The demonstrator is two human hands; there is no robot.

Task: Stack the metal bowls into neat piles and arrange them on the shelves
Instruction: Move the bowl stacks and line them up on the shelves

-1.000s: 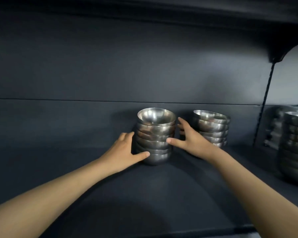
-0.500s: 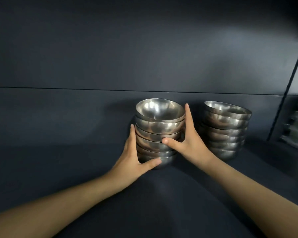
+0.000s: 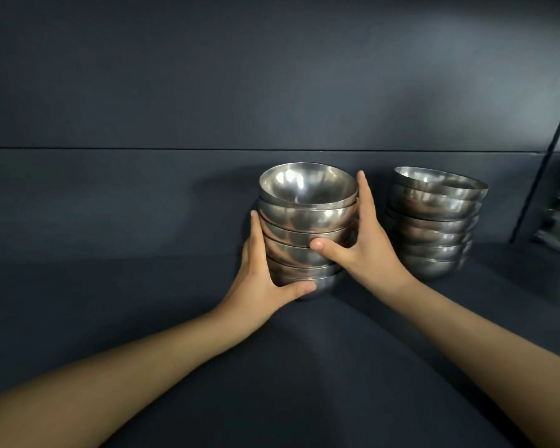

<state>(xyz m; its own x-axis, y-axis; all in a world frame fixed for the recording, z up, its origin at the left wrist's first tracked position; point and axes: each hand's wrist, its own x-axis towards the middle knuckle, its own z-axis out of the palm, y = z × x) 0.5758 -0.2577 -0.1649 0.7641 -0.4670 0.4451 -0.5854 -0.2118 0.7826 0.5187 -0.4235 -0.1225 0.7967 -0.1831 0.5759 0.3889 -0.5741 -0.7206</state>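
Both hands' grip still clamped on bowl stack, closer than before.

It looks like a storage or shop shelving unit. A dark shelf carries stacked metal bowls just right of the right hand.

Dim, cool light falls from the upper right, leaving a pale patch on the dark back wall. Soft glints gleam on the bowl stack, whose shadow spreads left. Wide-angle bending curves the shelf edges; the far right edge blurs.
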